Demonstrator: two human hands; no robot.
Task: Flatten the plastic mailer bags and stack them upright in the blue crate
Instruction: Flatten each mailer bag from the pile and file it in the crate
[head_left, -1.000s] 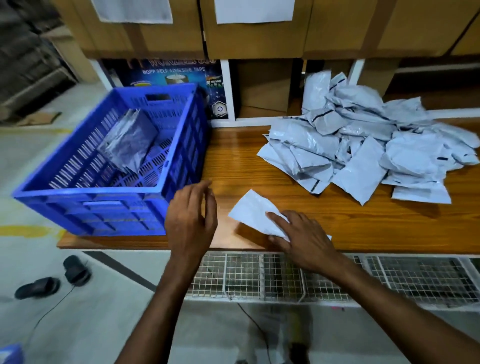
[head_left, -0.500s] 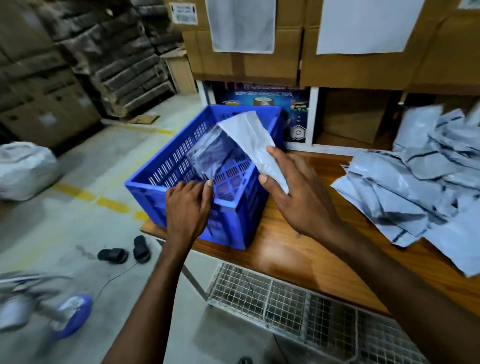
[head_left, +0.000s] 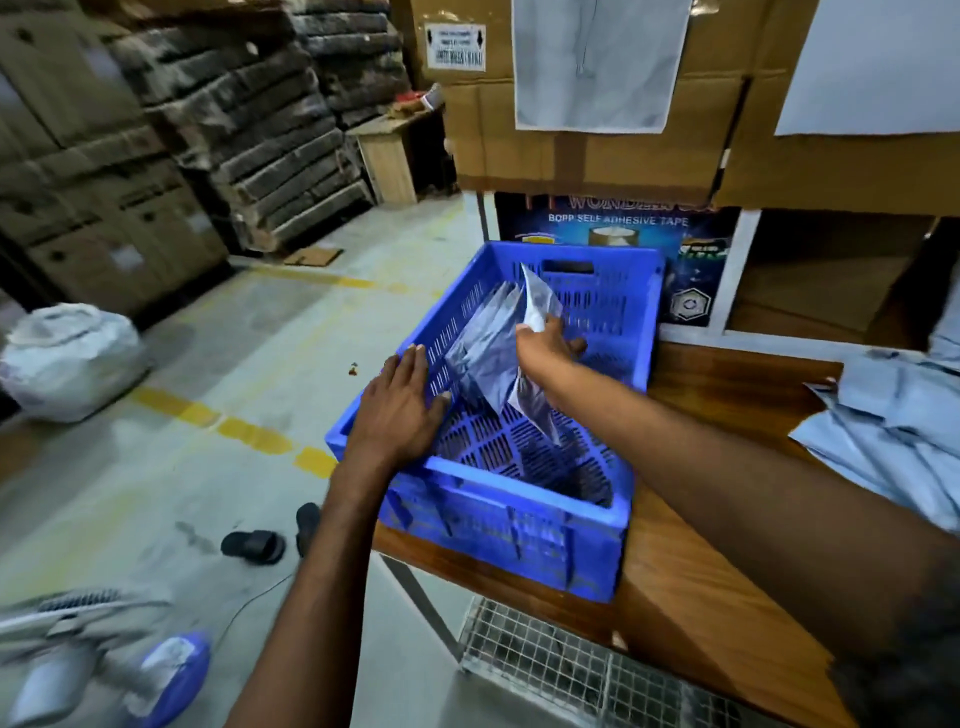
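The blue crate (head_left: 519, 525) stands on the left end of the wooden table (head_left: 727, 405). Inside it, a few grey mailer bags (head_left: 480, 358) lean upright against the left wall. My right hand (head_left: 545, 348) is down in the crate and grips another grey mailer bag (head_left: 537, 306), holding it upright beside the leaning ones. My left hand (head_left: 397, 410) rests on the crate's left rim with straight fingers, its fingertips touching the leaning bags. A pile of loose mailer bags (head_left: 893, 431) lies at the right edge of the table.
Cardboard boxes (head_left: 587, 93) and a tape carton (head_left: 618, 228) stand behind the crate. A wire mesh shelf (head_left: 571, 670) runs under the table. Black sandals (head_left: 254, 545), a white sack (head_left: 67, 358) and a fan (head_left: 93, 660) are on the floor at the left.
My right hand lifted the mailer bag off the table, carried it left and lowered it into the crate. My left hand moved onto the crate's left rim. The view swung left.
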